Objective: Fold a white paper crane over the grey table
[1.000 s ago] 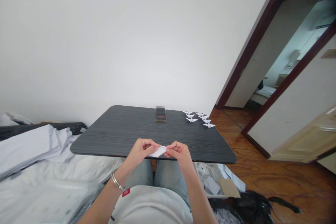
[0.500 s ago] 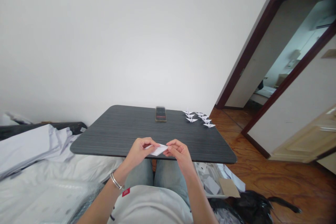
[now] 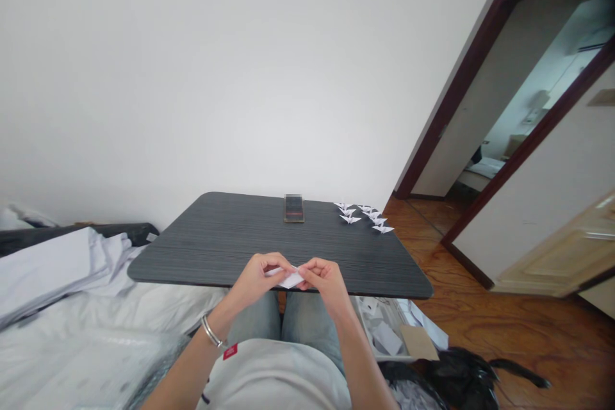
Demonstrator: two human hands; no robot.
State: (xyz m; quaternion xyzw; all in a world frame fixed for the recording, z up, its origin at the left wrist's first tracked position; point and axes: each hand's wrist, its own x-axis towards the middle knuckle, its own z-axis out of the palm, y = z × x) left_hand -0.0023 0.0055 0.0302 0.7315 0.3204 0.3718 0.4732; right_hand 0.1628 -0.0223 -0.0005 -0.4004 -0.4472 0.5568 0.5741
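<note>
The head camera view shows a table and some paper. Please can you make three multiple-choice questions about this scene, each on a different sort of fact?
1. Where are the origami cranes?
A. On the wooden floor
B. On the table, to the right of the phone
C. In front of the phone, near the hands

2. What colour is the tabletop?
A. Dark grey
B. White
C. Light brown

3. What is the state of the folded white paper?
A. Lying flat on the table
B. Standing beside the phone
C. Held up in both hands

Answers:
1. B: the cranes stand at the far right of the table, beside the phone.
2. A: the surface is dark grey with fine streaks.
3. C: the left hand and right hand both pinch it.
</note>
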